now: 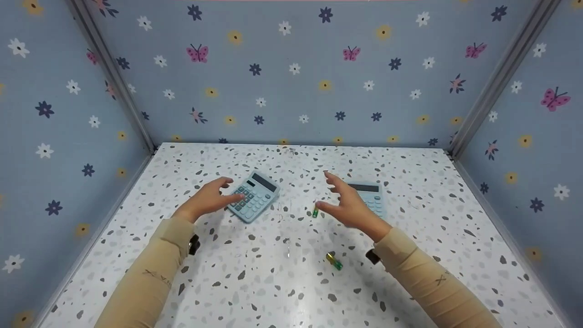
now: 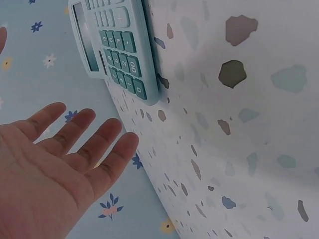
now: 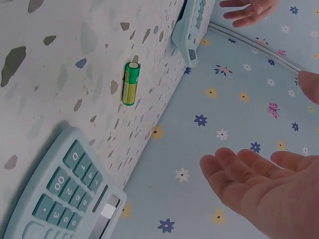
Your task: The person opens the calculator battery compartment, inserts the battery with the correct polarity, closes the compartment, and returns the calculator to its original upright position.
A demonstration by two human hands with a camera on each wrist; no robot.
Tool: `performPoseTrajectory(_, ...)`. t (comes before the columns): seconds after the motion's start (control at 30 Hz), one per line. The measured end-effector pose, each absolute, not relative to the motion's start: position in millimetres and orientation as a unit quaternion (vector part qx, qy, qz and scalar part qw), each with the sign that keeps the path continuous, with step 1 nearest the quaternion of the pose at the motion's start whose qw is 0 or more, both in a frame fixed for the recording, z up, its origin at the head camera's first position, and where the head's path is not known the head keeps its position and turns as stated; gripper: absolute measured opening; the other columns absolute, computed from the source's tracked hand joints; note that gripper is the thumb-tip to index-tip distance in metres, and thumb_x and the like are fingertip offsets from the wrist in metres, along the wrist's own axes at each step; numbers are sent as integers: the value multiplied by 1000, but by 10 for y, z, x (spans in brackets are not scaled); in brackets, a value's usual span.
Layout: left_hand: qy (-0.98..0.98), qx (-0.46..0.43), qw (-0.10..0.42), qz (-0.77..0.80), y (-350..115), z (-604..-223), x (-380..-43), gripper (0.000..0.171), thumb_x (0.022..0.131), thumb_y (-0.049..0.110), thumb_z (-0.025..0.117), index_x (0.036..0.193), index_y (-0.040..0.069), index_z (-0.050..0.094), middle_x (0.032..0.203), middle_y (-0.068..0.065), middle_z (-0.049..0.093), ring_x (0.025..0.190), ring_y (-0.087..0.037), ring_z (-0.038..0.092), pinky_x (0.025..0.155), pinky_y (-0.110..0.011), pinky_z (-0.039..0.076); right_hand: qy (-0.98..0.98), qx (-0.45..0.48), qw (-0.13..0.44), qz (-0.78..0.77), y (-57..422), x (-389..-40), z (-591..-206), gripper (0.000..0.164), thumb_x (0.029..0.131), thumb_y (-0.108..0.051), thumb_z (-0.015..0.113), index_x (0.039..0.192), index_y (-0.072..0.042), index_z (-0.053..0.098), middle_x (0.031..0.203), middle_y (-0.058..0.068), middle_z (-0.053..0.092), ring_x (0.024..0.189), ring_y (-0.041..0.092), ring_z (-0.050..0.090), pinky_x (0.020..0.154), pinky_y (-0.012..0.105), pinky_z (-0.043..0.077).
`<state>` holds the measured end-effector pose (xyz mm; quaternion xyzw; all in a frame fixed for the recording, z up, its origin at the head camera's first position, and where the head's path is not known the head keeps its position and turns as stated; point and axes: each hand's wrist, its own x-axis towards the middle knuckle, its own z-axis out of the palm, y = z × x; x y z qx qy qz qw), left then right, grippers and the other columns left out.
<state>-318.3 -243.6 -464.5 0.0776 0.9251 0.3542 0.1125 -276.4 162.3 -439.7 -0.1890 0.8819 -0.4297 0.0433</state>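
Observation:
My left hand [image 1: 207, 200] hovers by the near-left side of a light blue calculator [image 1: 260, 193], fingers relaxed and holding nothing. In the left wrist view, that hand [image 2: 60, 169] has spread fingers, apart from the calculator [image 2: 117, 55]. My right hand [image 1: 350, 209] is held over the left part of a second light blue calculator [image 1: 372, 193], hiding some of it. Its fingers are loosely extended, with nothing in them. Close to the right thumb in the head view lies a green and gold battery [image 1: 315, 212]; the right wrist view shows the battery [image 3: 130, 83] lying on its side.
More green and gold battery pieces [image 1: 334, 261] lie together nearer the front, seemingly two. The white speckled tabletop [image 1: 273, 291] is bounded by flower-patterned panels [image 1: 291, 82] at the back and both sides, with metal posts [image 1: 111, 73] at the corners.

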Motion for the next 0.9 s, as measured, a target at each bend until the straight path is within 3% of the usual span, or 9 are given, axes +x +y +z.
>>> performPoseTrajectory(0.27,916,68,112,379,-2474,-4612,-3225,95,102,59,68,169,3,31,168,-27,42,154,-48,43,124,-65,42,863,-183,53,-469,1502,-2786,-4427,83,104,-25,76,172,-11,30,168,22,44,153,45,46,124,63,44)
performPoseTrajectory(0.6,906,64,122,401,-2500,-4591,-3258,95,102,62,67,169,6,32,170,-24,41,156,-45,42,127,-64,40,823,-174,109,-529,1374,-2837,-4446,78,105,-23,73,171,-10,33,163,23,50,147,45,53,116,58,53)
performPoseTrajectory(0.9,898,60,119,420,-2531,-4586,-3284,84,106,53,65,168,6,34,169,-24,42,151,-46,47,122,-66,44,809,-147,113,-558,1189,-2915,-4430,72,103,-21,75,167,-10,42,145,21,62,131,36,65,110,50,58)
